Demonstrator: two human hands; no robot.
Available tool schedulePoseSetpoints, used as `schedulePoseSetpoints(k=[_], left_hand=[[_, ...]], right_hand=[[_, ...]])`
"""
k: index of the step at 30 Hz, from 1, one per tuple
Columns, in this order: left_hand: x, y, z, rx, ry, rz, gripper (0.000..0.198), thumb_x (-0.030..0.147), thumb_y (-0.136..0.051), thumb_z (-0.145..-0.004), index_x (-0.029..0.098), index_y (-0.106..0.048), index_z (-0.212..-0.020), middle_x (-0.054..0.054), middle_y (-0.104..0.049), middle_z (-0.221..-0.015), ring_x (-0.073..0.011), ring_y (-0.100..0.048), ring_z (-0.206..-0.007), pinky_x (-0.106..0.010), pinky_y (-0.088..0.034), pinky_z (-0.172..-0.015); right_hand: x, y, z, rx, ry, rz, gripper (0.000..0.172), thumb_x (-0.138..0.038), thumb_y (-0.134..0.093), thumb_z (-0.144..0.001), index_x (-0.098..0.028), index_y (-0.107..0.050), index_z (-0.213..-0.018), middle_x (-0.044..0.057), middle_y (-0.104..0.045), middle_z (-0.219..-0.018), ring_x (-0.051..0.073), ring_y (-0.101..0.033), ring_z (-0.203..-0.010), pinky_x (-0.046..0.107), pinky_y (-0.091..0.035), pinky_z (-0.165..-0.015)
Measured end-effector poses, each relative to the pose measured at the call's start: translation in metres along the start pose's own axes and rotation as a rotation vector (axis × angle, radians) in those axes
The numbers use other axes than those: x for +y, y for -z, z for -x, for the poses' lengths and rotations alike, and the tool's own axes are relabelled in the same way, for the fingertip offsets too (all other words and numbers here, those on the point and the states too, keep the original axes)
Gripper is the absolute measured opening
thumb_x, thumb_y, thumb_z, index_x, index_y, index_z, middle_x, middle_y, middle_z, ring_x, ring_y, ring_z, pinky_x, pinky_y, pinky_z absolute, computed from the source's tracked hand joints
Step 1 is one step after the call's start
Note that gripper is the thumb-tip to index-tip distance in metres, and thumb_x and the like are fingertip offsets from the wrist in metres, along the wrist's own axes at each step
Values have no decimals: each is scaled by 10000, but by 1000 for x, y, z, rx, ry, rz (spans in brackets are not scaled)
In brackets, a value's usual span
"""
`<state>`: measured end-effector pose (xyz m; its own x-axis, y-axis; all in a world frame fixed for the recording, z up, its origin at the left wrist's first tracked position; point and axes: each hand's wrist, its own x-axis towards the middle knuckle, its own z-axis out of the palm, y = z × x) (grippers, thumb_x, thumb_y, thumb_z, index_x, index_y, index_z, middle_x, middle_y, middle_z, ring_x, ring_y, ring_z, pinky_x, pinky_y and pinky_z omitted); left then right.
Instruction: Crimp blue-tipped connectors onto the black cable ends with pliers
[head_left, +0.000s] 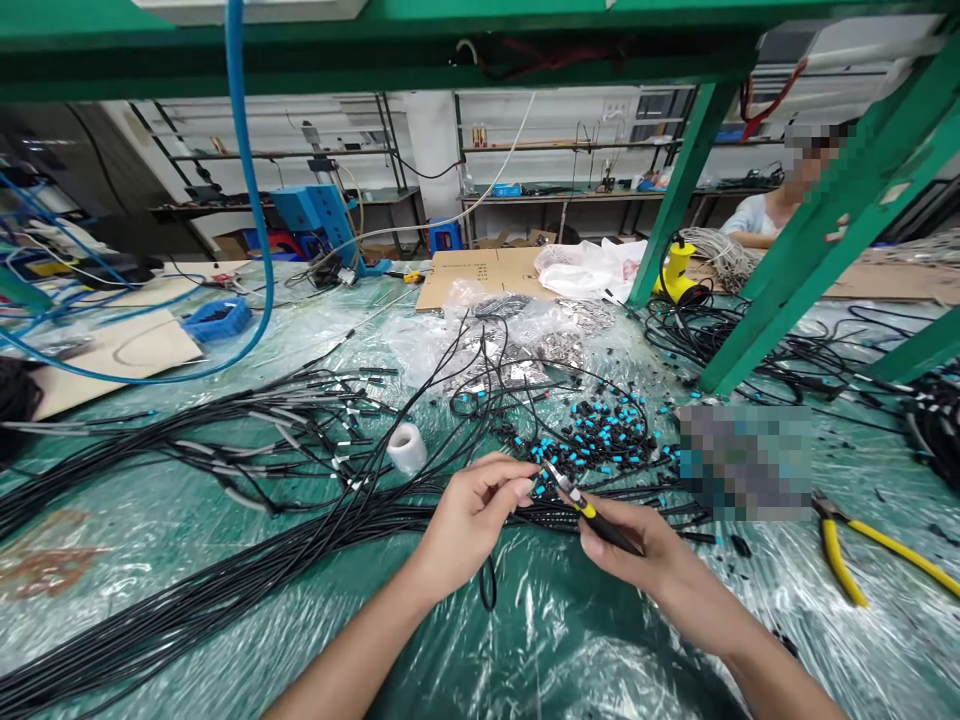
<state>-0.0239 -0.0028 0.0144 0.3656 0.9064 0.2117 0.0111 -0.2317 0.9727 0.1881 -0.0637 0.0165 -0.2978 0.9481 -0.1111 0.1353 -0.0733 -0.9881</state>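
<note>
My left hand [474, 515] is closed in a pinch on what looks like the end of a thin black cable [489, 588], which hangs in a loop below my fingers. The piece at the fingertips is too small to make out fully. My right hand [643, 548] grips small pliers [600, 520] with black and yellow handles. Their metal jaws point left and come up to the left fingertips. Just behind both hands lies a pile of small black and blue connectors [600, 430]. Long black cables [247, 575] run from the lower left to beneath my hands.
A white roll [407, 449] stands among the cables. Yellow-handled pliers [844, 550] lie at right beside a pixelated patch. Green posts [817, 240] rise from the plastic-covered table. Behind are clear bags [495, 360], cardboard [472, 278] and a blue tray [217, 320]. A person [765, 215] sits far right.
</note>
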Motion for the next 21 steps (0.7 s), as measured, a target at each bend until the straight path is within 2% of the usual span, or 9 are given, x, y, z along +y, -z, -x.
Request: schedulePoseSetpoints(k=[3, 4, 5, 8, 10, 12, 15, 21], left_hand=[[7, 5, 4, -50, -89, -95, 196, 238, -536, -934, 197, -726, -961, -50, -612, -903, -170, -601, -815, -287, -476, -736], [9, 7, 5, -60, -121, -142, 203, 227, -524, -939, 198, -724, -963, -55, -614, -913, -174, -596, -836, -288, -470, -747], [11, 8, 6, -71, -155, -198, 214, 213, -509, -946, 200, -719, -981, -60, -613, -931, -176, -591, -854, -289, -464, -752], [13, 12, 9, -83, -260, -384, 263, 160, -459, -958, 207, -685, -1084, -65, -596, -957, -173, -575, -871, -286, -454, -751], [12, 12, 12, -75, -308, -469, 279, 140, -445, -959, 206, -660, -1124, -65, -586, -963, -170, -570, -878, -283, -458, -757], [11, 11, 15, -65, -343, -521, 273, 131, -448, -956, 198, -645, -1132, -67, -580, -957, -168, -570, -877, -282, -468, -763], [10, 9, 19, -56, -396, -596, 271, 109, -453, -947, 167, -628, -1147, -73, -572, -944, -164, -569, -861, -280, -477, -767], [12, 8, 23, -72, -394, -680, 279, 114, -443, -947, 153, -620, -1159, -82, -570, -939, -174, -574, -838, -291, -487, -755]], right_hand=[[6, -2, 10, -184, -163, -294, 486, -528, -507, -894, -245, -595, -1280, 9, -579, -764, 127, -512, -574, 250, -439, -522], [7, -3, 12, -196, -186, -317, 501, -539, -482, -899, -242, -590, -1288, 15, -576, -766, 123, -503, -555, 240, -421, -489], [7, -4, 13, -156, -177, -269, 498, -536, -482, -901, -244, -590, -1290, 23, -588, -792, 129, -523, -576, 244, -436, -497], [3, -8, 13, 175, -15, 193, 442, -475, -567, -887, -284, -596, -1285, 41, -638, -936, 184, -615, -798, 320, -532, -708], [0, -10, 13, 292, 82, 456, 452, -458, -576, -891, -313, -561, -1318, 52, -635, -1060, 223, -615, -955, 398, -525, -850], [-2, -11, 14, 293, 129, 600, 471, -453, -536, -915, -334, -496, -1369, 59, -614, -1126, 238, -602, -1018, 436, -517, -884], [-3, -11, 19, 335, 145, 806, 505, -421, -504, -931, -371, -399, -1422, 52, -589, -1158, 238, -594, -1029, 422, -529, -852], [-4, -10, 25, 406, 213, 1153, 535, -390, -521, -912, -373, -381, -1428, 59, -583, -1154, 269, -578, -994, 450, -506, -833]])
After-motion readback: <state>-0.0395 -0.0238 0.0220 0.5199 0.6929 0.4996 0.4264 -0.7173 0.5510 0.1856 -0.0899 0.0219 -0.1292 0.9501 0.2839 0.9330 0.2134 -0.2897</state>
